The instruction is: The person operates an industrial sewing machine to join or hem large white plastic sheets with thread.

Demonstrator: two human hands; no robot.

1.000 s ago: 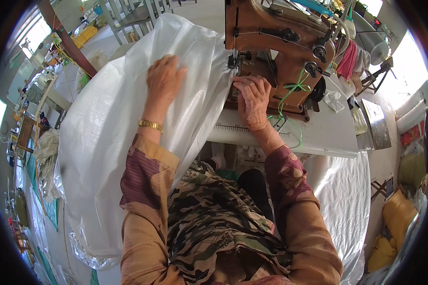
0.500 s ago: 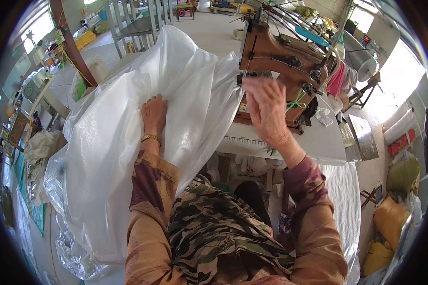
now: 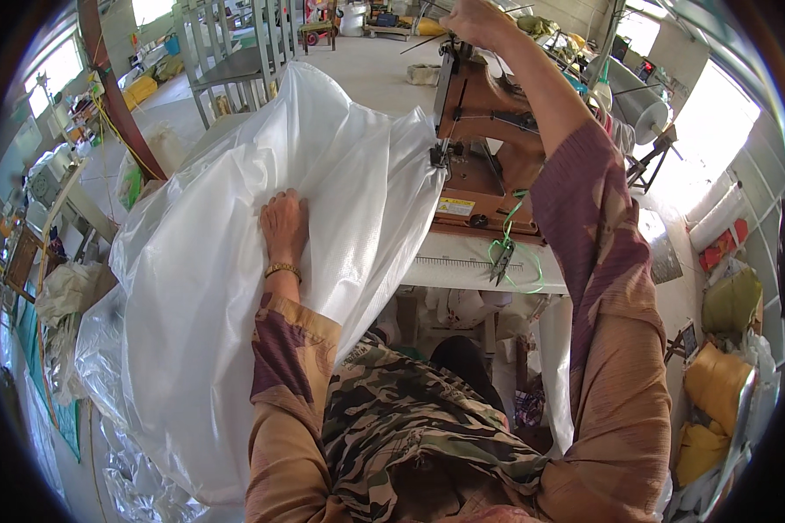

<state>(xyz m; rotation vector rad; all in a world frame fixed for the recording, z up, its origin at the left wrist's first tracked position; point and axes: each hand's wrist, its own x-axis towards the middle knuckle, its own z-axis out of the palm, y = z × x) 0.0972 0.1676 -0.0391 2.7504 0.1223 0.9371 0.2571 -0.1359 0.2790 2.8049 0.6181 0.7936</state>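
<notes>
A big, glossy white plastic sheet (image 3: 201, 296) drapes over the left side in deep folds. Its right end gathers at the needle end of a brown sewing machine (image 3: 475, 179). My left hand (image 3: 285, 228) is on the sheet, its curled fingers gripping a fold. Raised high and far, my right hand (image 3: 478, 24) is closed at the top of the machine's head, over the rod there; what its fingers hold is mostly hidden. My right forearm covers part of the machine. Thread snips (image 3: 501, 261) with a green string lie at the table's front.
The pale worktable (image 3: 480, 279) has a ruler strip along its front edge. Behind the sheet stands a grey metal chair (image 3: 244, 65). A red-brown post (image 3: 118, 96) rises at left. Yellow sacks (image 3: 715, 375) lie at right, and clear plastic (image 3: 144, 462) hangs low at left.
My right hand has gone up and away, from in front of the machine to the top of its head. My left hand keeps its place on the sheet. The snips have come into sight.
</notes>
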